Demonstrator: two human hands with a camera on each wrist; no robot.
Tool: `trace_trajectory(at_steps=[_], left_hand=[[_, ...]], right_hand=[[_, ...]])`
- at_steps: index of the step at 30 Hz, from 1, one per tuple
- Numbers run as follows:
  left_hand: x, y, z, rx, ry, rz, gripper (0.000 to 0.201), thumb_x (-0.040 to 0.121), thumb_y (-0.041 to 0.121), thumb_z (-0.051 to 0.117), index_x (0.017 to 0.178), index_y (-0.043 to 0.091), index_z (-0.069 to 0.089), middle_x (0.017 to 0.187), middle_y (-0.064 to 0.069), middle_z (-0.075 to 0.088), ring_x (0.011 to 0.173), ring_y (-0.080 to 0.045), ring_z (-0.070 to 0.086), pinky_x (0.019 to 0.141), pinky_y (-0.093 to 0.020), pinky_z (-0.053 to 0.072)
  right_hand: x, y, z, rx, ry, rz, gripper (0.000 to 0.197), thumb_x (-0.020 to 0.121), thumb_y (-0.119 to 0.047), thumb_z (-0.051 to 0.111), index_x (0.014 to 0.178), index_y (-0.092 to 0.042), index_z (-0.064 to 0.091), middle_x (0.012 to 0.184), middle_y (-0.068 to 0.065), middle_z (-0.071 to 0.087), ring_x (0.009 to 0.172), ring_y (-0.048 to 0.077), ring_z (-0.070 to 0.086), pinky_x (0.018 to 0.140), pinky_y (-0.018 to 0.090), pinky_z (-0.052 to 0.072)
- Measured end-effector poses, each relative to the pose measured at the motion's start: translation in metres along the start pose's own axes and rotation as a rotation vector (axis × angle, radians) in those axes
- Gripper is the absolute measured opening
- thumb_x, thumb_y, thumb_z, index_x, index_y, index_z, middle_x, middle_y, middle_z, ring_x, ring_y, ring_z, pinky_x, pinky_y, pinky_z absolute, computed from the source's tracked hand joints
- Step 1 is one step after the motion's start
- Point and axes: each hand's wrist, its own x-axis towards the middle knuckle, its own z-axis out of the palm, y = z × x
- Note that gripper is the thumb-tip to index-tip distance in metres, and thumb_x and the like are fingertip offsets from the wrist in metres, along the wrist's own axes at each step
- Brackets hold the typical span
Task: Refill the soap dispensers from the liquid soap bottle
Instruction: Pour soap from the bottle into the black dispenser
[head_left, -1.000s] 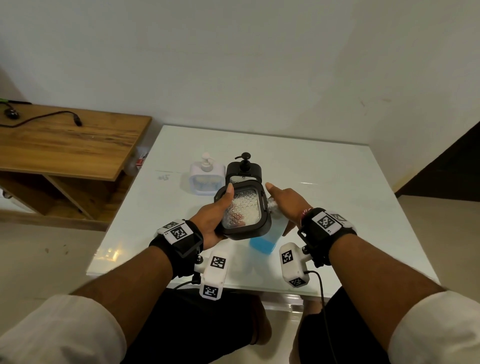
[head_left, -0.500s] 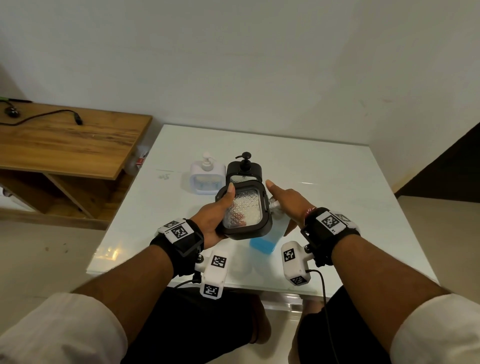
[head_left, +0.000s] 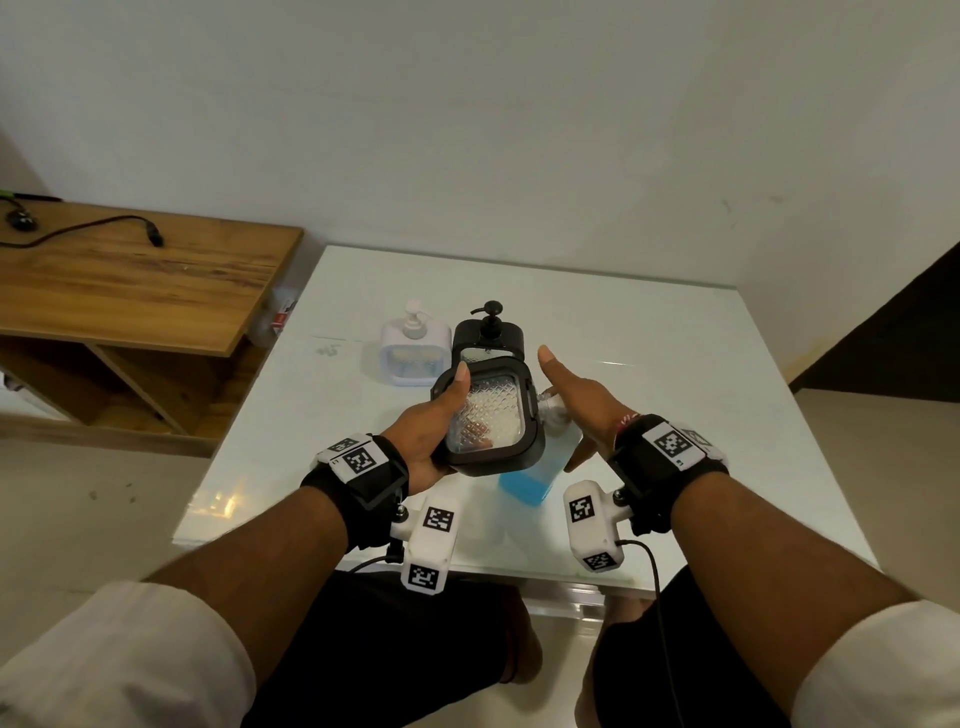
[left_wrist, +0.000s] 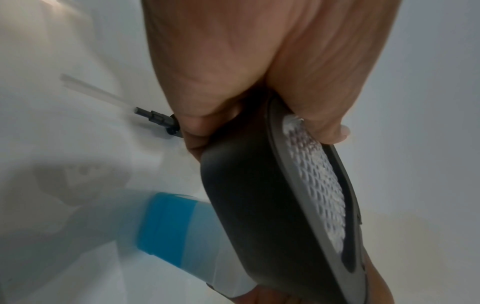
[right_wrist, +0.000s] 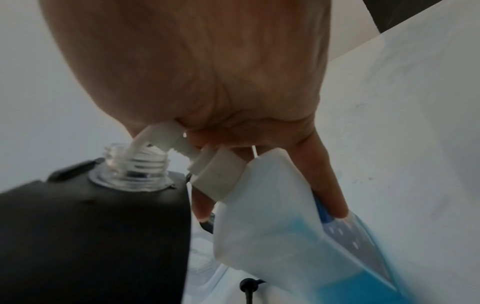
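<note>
Left hand (head_left: 434, 434) grasps tilted black dispenser (head_left: 491, 421); right hand (head_left: 582, 402) grasps soap bottle (right_wrist: 298, 222), white spout (right_wrist: 140, 144) in dispenser's open neck

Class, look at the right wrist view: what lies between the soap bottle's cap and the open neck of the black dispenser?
The bottle's white nozzle bridges that gap, reaching from the cap into the dispenser's clear threaded neck; the right wrist view shows it.

Barely any change. Left hand (head_left: 434, 434) with the black dispenser (head_left: 491, 421) in its grip sits a touch further forward over the tabletop (head_left: 675, 395) than a second ago. Right hand (head_left: 584, 402) and the soap bottle (head_left: 540, 467) shift with it, thumb slightly more raised, nozzle at the dispenser's open neck (right_wrist: 136, 164).
</note>
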Motion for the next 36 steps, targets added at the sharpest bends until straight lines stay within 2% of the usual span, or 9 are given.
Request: trace_trajectory(at_steps=[2, 5, 9, 14, 20, 25, 29, 34, 36], left_hand=[[0.001, 0.0, 0.0, -0.005, -0.001, 0.008, 0.049, 0.098, 0.057, 0.05, 0.125, 0.02, 0.066, 0.109, -0.003, 0.078, 0.092, -0.018, 0.076, 0.072, -0.033, 0.062], [0.0, 0.001, 0.001, -0.018, -0.006, 0.039, 0.046, 0.098, 0.055, 0.051, 0.122, 0.019, 0.067, 0.116, -0.005, 0.077, 0.094, -0.018, 0.076, 0.073, -0.033, 0.063], [-0.001, 0.003, 0.002, -0.031, -0.008, 0.108, 0.054, 0.095, 0.053, 0.054, 0.134, 0.016, 0.063, 0.126, -0.009, 0.073, 0.112, -0.024, 0.072, 0.098, -0.043, 0.056], [0.003, 0.001, 0.001, -0.042, 0.021, 0.174, 0.074, 0.079, 0.056, 0.063, 0.138, 0.013, 0.06, 0.13, -0.011, 0.07, 0.123, -0.031, 0.065, 0.111, -0.052, 0.047], [0.007, 0.0, -0.001, -0.074, 0.058, 0.206, 0.079, 0.073, 0.058, 0.071, 0.137, 0.012, 0.062, 0.131, -0.014, 0.069, 0.127, -0.036, 0.062, 0.11, -0.057, 0.046], [0.008, 0.005, -0.003, -0.089, 0.082, 0.208, 0.074, 0.078, 0.055, 0.066, 0.139, 0.013, 0.06, 0.131, -0.013, 0.069, 0.124, -0.033, 0.065, 0.109, -0.055, 0.048], [0.004, 0.006, 0.001, -0.05, 0.036, 0.155, 0.073, 0.08, 0.055, 0.062, 0.14, 0.014, 0.059, 0.133, -0.012, 0.069, 0.126, -0.032, 0.063, 0.111, -0.052, 0.046], [0.005, 0.005, 0.0, -0.046, 0.019, 0.119, 0.049, 0.099, 0.05, 0.053, 0.131, 0.015, 0.064, 0.122, -0.01, 0.074, 0.105, -0.024, 0.073, 0.089, -0.039, 0.06], [0.007, 0.006, -0.002, -0.054, 0.017, 0.105, 0.043, 0.1, 0.049, 0.052, 0.123, 0.016, 0.066, 0.112, -0.008, 0.078, 0.096, -0.021, 0.076, 0.078, -0.034, 0.063]], right_hand=[[-0.001, 0.001, -0.002, 0.039, -0.026, 0.005, 0.065, 0.089, -0.076, 0.025, 0.086, -0.021, 0.06, 0.11, 0.017, 0.067, 0.103, 0.035, 0.063, 0.087, 0.05, 0.054], [0.0, 0.006, -0.003, 0.06, -0.065, 0.01, 0.073, 0.084, -0.081, 0.023, 0.093, -0.021, 0.065, 0.105, 0.014, 0.07, 0.096, 0.033, 0.068, 0.075, 0.045, 0.059], [0.007, 0.015, -0.004, 0.084, -0.127, 0.007, 0.097, 0.064, -0.095, 0.026, 0.114, -0.023, 0.067, 0.108, 0.012, 0.071, 0.101, 0.032, 0.067, 0.082, 0.052, 0.057], [0.009, 0.018, -0.007, 0.118, -0.172, 0.001, 0.108, 0.05, -0.102, 0.03, 0.114, -0.024, 0.07, 0.114, 0.011, 0.07, 0.107, 0.034, 0.064, 0.081, 0.05, 0.056], [0.004, 0.017, -0.005, 0.075, -0.15, -0.018, 0.094, 0.061, -0.097, 0.026, 0.105, -0.026, 0.07, 0.106, 0.009, 0.072, 0.101, 0.028, 0.067, 0.073, 0.04, 0.055], [0.0, 0.013, -0.004, 0.005, -0.144, -0.047, 0.081, 0.065, -0.092, 0.023, 0.071, -0.023, 0.064, 0.099, 0.01, 0.067, 0.097, 0.031, 0.064, 0.079, 0.043, 0.057], [0.01, 0.021, -0.002, 0.002, -0.139, -0.042, 0.103, 0.047, -0.103, 0.034, 0.108, -0.028, 0.07, 0.107, 0.009, 0.072, 0.103, 0.031, 0.067, 0.091, 0.056, 0.052], [0.002, 0.009, 0.002, -0.003, -0.045, -0.05, 0.083, 0.078, -0.087, 0.025, 0.105, -0.023, 0.07, 0.104, 0.011, 0.072, 0.102, 0.029, 0.067, 0.094, 0.052, 0.052], [0.004, 0.005, 0.005, -0.033, -0.016, -0.044, 0.092, 0.076, -0.09, 0.021, 0.111, -0.019, 0.069, 0.11, 0.012, 0.07, 0.103, 0.031, 0.065, 0.094, 0.052, 0.051]])
